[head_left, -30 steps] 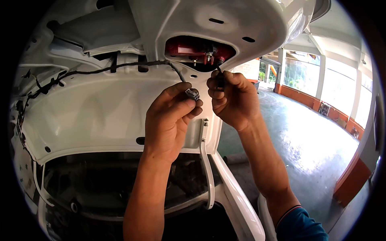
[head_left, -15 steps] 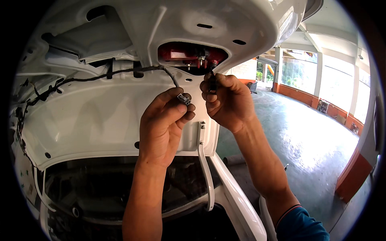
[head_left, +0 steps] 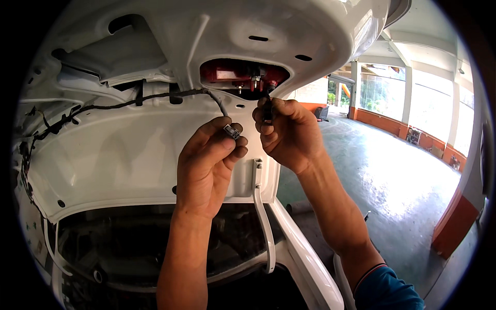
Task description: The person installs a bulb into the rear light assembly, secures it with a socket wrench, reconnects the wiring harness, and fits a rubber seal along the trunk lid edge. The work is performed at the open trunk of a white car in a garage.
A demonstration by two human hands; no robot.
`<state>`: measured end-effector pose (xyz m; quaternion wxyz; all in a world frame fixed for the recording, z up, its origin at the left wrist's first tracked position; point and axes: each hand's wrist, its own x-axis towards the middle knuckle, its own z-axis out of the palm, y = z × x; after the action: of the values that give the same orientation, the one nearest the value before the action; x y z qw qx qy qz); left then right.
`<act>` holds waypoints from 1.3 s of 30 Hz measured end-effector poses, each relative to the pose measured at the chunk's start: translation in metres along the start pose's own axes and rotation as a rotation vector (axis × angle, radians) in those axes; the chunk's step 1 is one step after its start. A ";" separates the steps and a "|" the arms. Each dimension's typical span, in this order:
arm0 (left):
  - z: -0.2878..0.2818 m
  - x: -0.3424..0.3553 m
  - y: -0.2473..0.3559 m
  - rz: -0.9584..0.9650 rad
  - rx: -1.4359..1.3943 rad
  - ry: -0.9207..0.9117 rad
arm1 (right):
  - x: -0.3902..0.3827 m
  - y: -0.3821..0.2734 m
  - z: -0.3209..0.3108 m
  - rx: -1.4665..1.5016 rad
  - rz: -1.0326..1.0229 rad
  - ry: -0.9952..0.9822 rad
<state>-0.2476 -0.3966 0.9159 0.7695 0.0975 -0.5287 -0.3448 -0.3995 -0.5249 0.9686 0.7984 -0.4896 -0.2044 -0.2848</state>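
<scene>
Between the thumb and fingers of my left hand (head_left: 206,160) is a grey wiring connector (head_left: 232,132), its open end turned toward my right hand. A taped wiring harness (head_left: 150,96) runs along the white trunk lid (head_left: 113,150) and down to that connector. My right hand (head_left: 292,132) pinches a black connector (head_left: 267,111) just below an opening in the lid. The two connectors are apart. Inside the opening shows the back of a red tail light (head_left: 227,75) with metal studs. My right fingers partly hide the black connector.
Below the lid runs a white hinge arm (head_left: 264,222) beside the dark rear window (head_left: 129,243). On the right, a shiny green floor (head_left: 382,181) stretches to large windows, and an orange-and-white pillar (head_left: 454,225) stands close by.
The view has shifted slightly. Both hands keep their grips on the connectors, and the grey one sits a little further left and lower in the picture.
</scene>
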 end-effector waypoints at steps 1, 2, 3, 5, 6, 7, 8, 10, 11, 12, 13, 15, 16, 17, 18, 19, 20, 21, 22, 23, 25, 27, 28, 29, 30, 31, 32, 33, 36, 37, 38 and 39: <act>0.000 0.000 0.000 -0.001 -0.004 0.003 | 0.000 0.000 0.000 0.002 0.001 -0.003; 0.000 0.000 0.000 0.000 -0.009 0.003 | 0.000 0.000 0.000 0.003 0.003 -0.006; 0.000 0.000 0.000 0.000 -0.004 0.008 | 0.000 0.000 0.000 0.005 0.005 -0.008; 0.000 0.000 0.000 0.000 -0.001 0.008 | 0.001 0.001 0.000 0.008 -0.002 -0.008; 0.000 0.000 0.000 -0.001 0.015 0.014 | 0.001 0.001 0.000 0.009 -0.004 -0.008; 0.000 0.000 0.000 -0.001 0.026 0.016 | 0.001 0.001 0.000 0.004 -0.002 -0.016; 0.000 0.000 0.000 -0.006 0.032 0.016 | 0.000 0.001 -0.001 -0.003 0.003 -0.023; -0.001 0.000 0.000 -0.006 0.048 0.014 | 0.001 0.001 -0.002 -0.012 0.008 -0.030; -0.001 0.000 -0.001 -0.005 0.042 -0.004 | 0.001 0.001 -0.003 -0.014 0.006 -0.030; -0.001 0.000 -0.001 -0.011 0.057 0.008 | 0.001 0.001 -0.004 -0.010 -0.007 -0.021; -0.001 0.000 -0.001 -0.012 0.060 0.005 | 0.002 0.001 -0.005 0.002 -0.002 -0.032; -0.001 0.000 -0.001 -0.008 0.062 -0.004 | 0.003 0.002 -0.006 0.035 -0.003 -0.017; -0.001 0.000 -0.001 -0.002 0.062 -0.010 | 0.003 0.002 -0.006 0.023 -0.006 -0.033; -0.001 0.001 -0.001 -0.003 0.065 -0.016 | 0.003 0.003 -0.007 0.007 0.000 -0.033; -0.001 0.001 -0.001 0.008 0.077 -0.008 | 0.004 0.003 -0.007 -0.004 -0.007 -0.029; -0.001 0.001 -0.002 0.011 0.091 0.001 | 0.004 0.004 -0.007 -0.070 -0.038 -0.013; 0.000 0.001 -0.002 0.007 0.107 0.009 | 0.004 0.005 -0.007 -0.131 -0.081 0.006; 0.000 0.001 -0.002 0.018 0.121 0.016 | 0.004 0.006 -0.007 -0.197 -0.124 0.031; 0.001 0.001 -0.003 0.022 0.134 0.023 | 0.003 0.007 -0.006 -0.253 -0.156 0.026; 0.002 0.001 -0.004 0.026 0.147 0.048 | 0.003 0.008 -0.006 -0.314 -0.188 0.027; 0.004 0.002 -0.006 0.051 0.154 0.064 | 0.001 0.010 -0.005 -0.397 -0.232 0.051; 0.006 0.002 -0.008 0.084 0.175 0.095 | -0.001 0.010 -0.005 -0.436 -0.258 0.093; 0.007 0.002 -0.009 0.102 0.191 0.107 | -0.001 0.011 -0.004 -0.459 -0.277 0.107; 0.008 0.002 -0.011 0.126 0.185 0.088 | -0.002 0.011 -0.004 -0.483 -0.297 0.121; 0.009 0.002 -0.012 0.127 0.236 0.129 | -0.003 0.011 -0.004 -0.514 -0.321 0.144; 0.009 0.002 -0.013 0.136 0.264 0.138 | -0.003 0.012 -0.004 -0.528 -0.337 0.140; 0.010 0.002 -0.014 0.141 0.292 0.163 | -0.004 0.013 -0.004 -0.550 -0.355 0.143; 0.011 0.002 -0.016 0.158 0.310 0.169 | -0.004 0.014 -0.004 -0.575 -0.369 0.144; 0.014 0.000 -0.019 0.205 0.369 0.231 | -0.006 0.018 -0.004 -0.626 -0.418 0.152; 0.015 0.000 -0.020 0.227 0.393 0.248 | -0.006 0.019 -0.005 -0.637 -0.420 0.161; 0.015 0.000 -0.021 0.242 0.417 0.261 | -0.006 0.020 -0.005 -0.650 -0.430 0.161; 0.016 -0.001 -0.023 0.255 0.424 0.278 | -0.006 0.021 -0.006 -0.663 -0.446 0.153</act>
<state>-0.2716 -0.4096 0.9106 0.8344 0.2353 -0.4861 -0.1104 -0.3898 -0.5210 0.9481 0.5290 -0.6416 -0.1424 -0.5369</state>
